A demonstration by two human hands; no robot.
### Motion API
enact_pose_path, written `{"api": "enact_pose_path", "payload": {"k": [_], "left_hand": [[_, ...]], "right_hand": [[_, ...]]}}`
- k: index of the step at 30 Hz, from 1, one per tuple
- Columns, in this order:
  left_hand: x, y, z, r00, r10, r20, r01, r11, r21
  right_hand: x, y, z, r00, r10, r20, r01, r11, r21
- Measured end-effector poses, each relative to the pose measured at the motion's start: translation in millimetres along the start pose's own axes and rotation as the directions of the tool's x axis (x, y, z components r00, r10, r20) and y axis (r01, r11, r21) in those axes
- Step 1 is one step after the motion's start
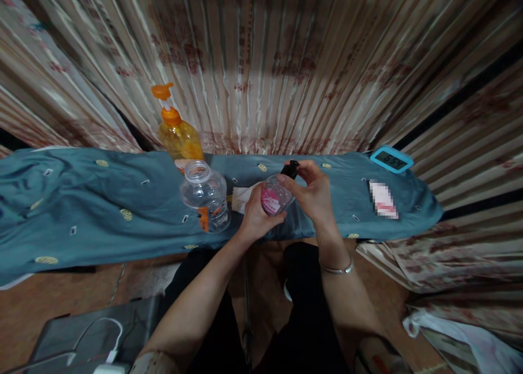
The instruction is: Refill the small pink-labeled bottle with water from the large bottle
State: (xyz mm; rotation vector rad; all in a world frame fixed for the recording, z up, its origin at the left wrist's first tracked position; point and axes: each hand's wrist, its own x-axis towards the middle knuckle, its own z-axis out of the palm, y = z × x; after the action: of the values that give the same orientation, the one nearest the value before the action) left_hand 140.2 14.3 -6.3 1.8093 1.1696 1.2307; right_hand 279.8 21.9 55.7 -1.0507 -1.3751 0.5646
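Note:
My left hand [258,215] is wrapped round a small clear bottle [281,191] with a pink label, tilted above the table. The fingers of my right hand [312,188] pinch the black pump top [290,169] at the bottle's neck. Whether that top is screwed on or loose I cannot tell. Behind my left hand lies a white cloth [242,196], partly hidden. To the left stands a clear wide-bellied plastic jar [206,197], uncapped, with an orange and white print. An orange pump bottle [182,137] of yellow liquid is behind the jar.
A blue-green patterned cloth covers the narrow table [151,200]. Toward its right end are a blue digital clock [391,159] and a blurred pink-white packet [383,200]. Pleated curtains [253,63] hang close behind. A grey box [93,330] with a white cable is at lower left.

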Motion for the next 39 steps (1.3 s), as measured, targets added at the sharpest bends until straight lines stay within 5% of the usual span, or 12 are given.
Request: {"api": "enact_pose_path", "payload": {"k": [8,14,22,30,34,39], "left_hand": [[1,-1,-0.1,1.000,0.020,-0.013,-0.020,1.000,-0.011],[0,1,-0.6,1.000,0.009,-0.003,-0.009,1.000,0.001],[0,0,0.3,1.000,-0.003,0.014,0.003,1.000,0.011],[-1,1,2.5,1.000,0.020,0.014,-0.020,1.000,0.004],[-1,0,1.3,1.000,0.019,0.010,-0.019,1.000,0.000],[0,-1,-2.2,1.000,0.002,-0.003,-0.002,1.000,0.005]], "right_hand": [[0,-6,-3,0.995,-0.012,0.096,0.013,1.000,-0.010],[0,-4,-3,1.000,0.004,0.015,-0.004,1.000,-0.029],[3,-9,-8,0.993,0.032,0.117,-0.046,0.992,0.115],[9,-14,-16,0.995,0.089,0.034,-0.095,0.948,0.305],[11,2,-19,0.986,0.163,0.019,-0.159,0.919,0.360],[9,55,-30,0.952,0.303,-0.041,-0.276,0.911,0.307]]}}
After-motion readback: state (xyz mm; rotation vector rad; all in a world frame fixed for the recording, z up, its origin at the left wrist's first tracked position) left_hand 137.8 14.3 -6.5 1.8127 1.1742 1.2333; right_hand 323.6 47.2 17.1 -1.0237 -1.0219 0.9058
